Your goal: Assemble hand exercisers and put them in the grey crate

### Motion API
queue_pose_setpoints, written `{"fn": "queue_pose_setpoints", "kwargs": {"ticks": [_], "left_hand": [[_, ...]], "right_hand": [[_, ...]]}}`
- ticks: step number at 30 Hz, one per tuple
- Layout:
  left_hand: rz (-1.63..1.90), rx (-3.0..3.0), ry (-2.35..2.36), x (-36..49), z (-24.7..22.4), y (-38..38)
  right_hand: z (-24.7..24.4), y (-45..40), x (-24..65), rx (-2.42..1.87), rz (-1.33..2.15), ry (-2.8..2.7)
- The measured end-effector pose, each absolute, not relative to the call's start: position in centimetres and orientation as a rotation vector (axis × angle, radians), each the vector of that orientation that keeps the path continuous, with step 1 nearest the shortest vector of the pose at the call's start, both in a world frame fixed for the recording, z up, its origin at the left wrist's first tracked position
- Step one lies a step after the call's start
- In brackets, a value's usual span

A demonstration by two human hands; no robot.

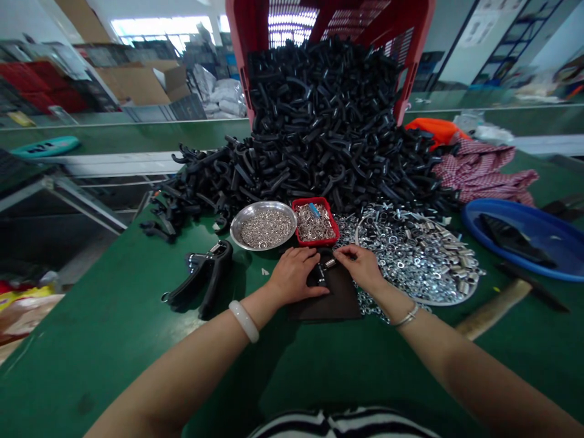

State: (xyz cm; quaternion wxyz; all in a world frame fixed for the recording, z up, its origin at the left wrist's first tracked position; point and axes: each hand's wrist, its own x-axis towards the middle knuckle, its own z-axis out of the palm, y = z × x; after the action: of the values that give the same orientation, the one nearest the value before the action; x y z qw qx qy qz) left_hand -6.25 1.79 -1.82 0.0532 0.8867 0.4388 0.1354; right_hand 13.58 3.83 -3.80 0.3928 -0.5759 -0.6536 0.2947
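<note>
On a dark flat pad (323,307) lies a black plastic handle with a small metal spring (330,263) at its top. My left hand (296,277) rests over the handle, fingers curled on its far side and thumb toward me, hiding much of it. My right hand (362,266) is closed in a pinch at the handle's upper right, beside the spring; what the fingertips hold is too small to make out. To the left lies an assembled hand grip exerciser (203,277) with black handles and a spring.
Behind my hands stand a metal bowl (236,234) of small parts and a red tray (336,234) of metal pieces. A heap of black handles (319,146) spills from a red crate (241,55). Rightward are loose metal hardware (410,261), a hammer (497,307) and a blue basin (566,246).
</note>
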Motion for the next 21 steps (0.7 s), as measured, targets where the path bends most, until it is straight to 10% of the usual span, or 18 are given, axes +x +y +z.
{"fn": "queue_pose_setpoints", "kwargs": {"ticks": [21], "left_hand": [[0.417, 2.667, 1.351, -6.3, -1.7, 1.5]], "right_hand": [[-2.1, 3.5, 13.8, -1.457, 0.018, -2.486]]}}
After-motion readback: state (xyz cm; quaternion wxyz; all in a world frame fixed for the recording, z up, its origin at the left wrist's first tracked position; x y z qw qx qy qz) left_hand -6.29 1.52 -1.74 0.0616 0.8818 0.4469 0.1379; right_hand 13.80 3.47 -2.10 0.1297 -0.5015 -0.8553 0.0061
